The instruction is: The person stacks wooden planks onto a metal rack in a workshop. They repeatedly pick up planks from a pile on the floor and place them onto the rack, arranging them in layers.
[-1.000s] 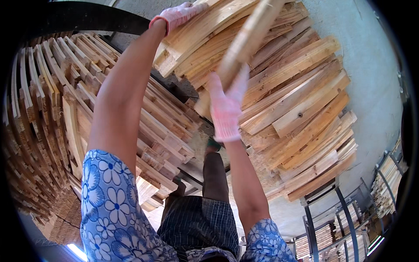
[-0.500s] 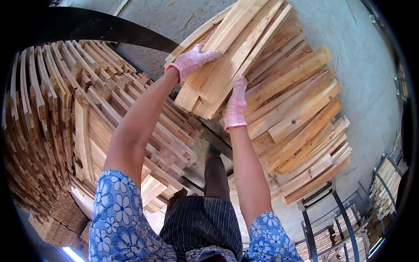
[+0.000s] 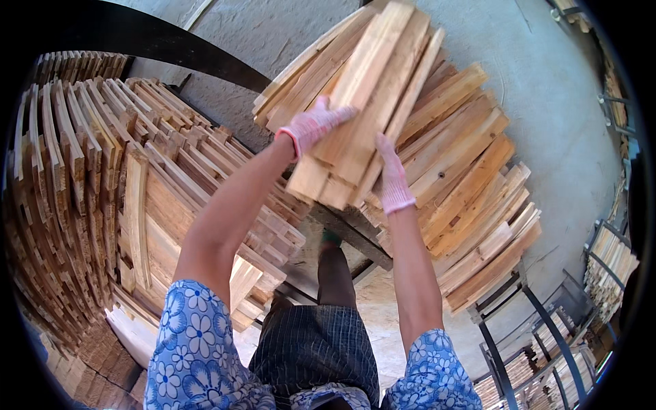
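Between my hands is a bundle of several wooden planks (image 3: pixel 374 92), tilted with its far ends to the right. My left hand (image 3: pixel 316 128), in a pink knit glove, is closed on the bundle's left side, its thumb and fingers lying over the top plank. My right hand (image 3: pixel 393 179), in a similar glove, presses along the right edge near the close end. Under and beside the bundle lies a fanned stack of planks (image 3: pixel 456 154), whose part directly below is hidden. The fingers of the right hand are partly out of sight beneath the wood.
To my left stands a big layered stack of thin planks (image 3: pixel 75 198) with uneven ends. A black curved metal piece (image 3: pixel 171 42) crosses the upper left. A dark metal bar (image 3: pixel 352 236) runs between the stacks near my foot. Metal racks (image 3: pixel 540 342) with wood are at the lower right.
Both hands have shifted a little to the right and closer to me, carrying the planks along. The bundle has turned to point more straight ahead. The view has also shifted slightly.
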A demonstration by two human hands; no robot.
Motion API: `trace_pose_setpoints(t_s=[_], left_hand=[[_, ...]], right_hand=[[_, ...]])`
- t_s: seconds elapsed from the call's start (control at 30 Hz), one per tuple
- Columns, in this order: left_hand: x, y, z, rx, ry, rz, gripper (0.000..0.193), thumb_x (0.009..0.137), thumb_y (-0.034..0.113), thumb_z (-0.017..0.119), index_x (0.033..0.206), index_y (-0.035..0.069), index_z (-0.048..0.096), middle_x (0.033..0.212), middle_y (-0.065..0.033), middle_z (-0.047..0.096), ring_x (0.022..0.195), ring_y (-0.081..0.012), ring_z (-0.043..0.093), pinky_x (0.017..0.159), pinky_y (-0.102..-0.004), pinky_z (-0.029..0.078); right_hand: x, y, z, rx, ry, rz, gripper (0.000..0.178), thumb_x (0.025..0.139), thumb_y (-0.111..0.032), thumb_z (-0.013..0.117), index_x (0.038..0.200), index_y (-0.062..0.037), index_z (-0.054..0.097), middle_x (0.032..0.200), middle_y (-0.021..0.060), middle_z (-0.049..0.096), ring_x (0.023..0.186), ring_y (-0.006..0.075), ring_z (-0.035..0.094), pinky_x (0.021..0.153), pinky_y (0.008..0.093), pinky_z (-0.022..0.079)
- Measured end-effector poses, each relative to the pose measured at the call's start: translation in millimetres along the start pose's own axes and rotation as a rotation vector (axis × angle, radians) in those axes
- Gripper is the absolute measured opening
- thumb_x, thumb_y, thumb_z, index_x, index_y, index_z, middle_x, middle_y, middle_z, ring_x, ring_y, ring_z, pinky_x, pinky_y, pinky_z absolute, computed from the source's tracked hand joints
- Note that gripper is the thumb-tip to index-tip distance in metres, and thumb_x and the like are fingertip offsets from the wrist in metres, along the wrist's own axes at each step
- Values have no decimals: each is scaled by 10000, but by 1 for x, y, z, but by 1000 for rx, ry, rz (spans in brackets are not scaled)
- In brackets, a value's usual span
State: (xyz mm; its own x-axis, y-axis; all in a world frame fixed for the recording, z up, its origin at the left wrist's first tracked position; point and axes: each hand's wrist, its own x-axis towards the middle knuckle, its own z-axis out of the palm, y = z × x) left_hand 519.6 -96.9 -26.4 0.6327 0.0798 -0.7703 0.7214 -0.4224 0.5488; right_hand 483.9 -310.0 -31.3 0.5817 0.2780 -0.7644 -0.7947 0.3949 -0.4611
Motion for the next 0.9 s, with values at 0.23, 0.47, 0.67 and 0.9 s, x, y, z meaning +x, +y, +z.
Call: trace_pose_setpoints(t_s=[0.23, 0.47, 0.67, 0.9], left_hand=[[-20, 17, 123, 14, 49, -14, 1174, 777, 609, 779, 1608, 30, 186, 1528, -320, 429, 1396, -426, 481, 1152, -459, 405], [-78, 15, 130, -226, -28, -43, 1090, 786, 590, 771, 1586, 75, 240, 1418, -299, 561, 1325, -425, 555, 1101, -449, 450], [-245, -44, 157, -540, -238, -167, 1146, 819, 513, 803, 1579, 63, 73, 1442, -276, 533, 1354, -356, 530, 1154, -398, 405], [-310, -123, 207, -462, -171, -187, 1146, 827, 306, 852, 1642, 124, 68, 1422, -180, 551, 1318, -270, 545, 1152, -394, 413]], right_hand=[[-9, 5, -109, -208, 158, -74, 672, 938, -400, 726, 1457, -24, 524, 1364, 95, 594, 1272, 212, 549, 1073, 386, 477], [-68, -17, -130, -456, 161, -84, 593, 1011, -435, 601, 1440, -28, 560, 1401, 100, 589, 1345, 207, 502, 1151, 368, 390], [-232, 39, -174, -875, 45, -53, 654, 1010, -442, 615, 1485, -7, 500, 1438, 116, 571, 1341, 221, 524, 1180, 383, 389], [-319, 95, -113, -314, 205, 218, 648, 968, -295, 662, 1502, -13, 427, 1406, 119, 552, 1279, 205, 551, 1112, 378, 453]])
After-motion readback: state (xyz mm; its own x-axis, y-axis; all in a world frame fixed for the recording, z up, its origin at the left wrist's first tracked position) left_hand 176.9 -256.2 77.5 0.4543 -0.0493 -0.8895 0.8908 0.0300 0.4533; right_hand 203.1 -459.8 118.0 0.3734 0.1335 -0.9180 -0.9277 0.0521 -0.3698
